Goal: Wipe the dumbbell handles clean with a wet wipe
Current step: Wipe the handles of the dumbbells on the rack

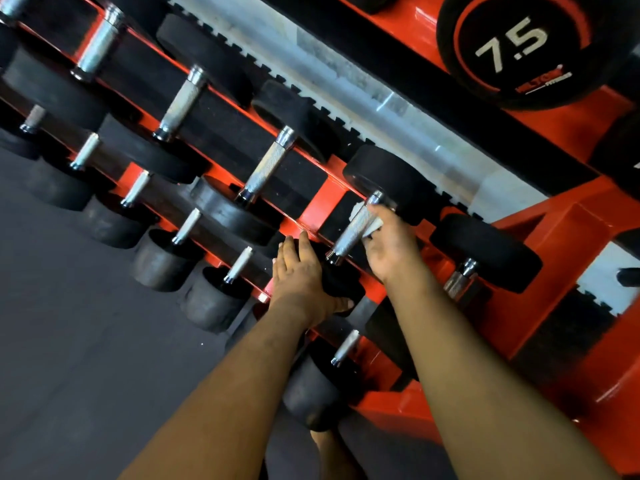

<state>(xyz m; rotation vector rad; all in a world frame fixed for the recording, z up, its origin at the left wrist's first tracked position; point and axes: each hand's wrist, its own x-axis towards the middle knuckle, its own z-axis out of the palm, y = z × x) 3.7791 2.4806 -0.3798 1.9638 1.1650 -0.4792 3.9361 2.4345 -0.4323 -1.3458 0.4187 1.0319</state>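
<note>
My right hand (389,247) has its fingers curled around the far end of a dumbbell handle (353,230), clenching a white wipe (375,225) against the metal. The wipe is bunched between my fingers and the handle, with a corner of it poking out at about 10 o'clock from my fingertips and another fold showing under my palm. The bare knurled stretch of the handle runs from my fingers toward 7 o'clock, down to its collar.

My left hand (298,271) lies at 8 o'clock from the right one, fingers straight and together, flat on the near black weight (341,282) of the same dumbbell, thumb tucked below it.

Around us sits the red rack (536,237). More dumbbells (266,168) line up toward 10 o'clock, and one marked 7.5 (512,46) sits at 1 o'clock.
</note>
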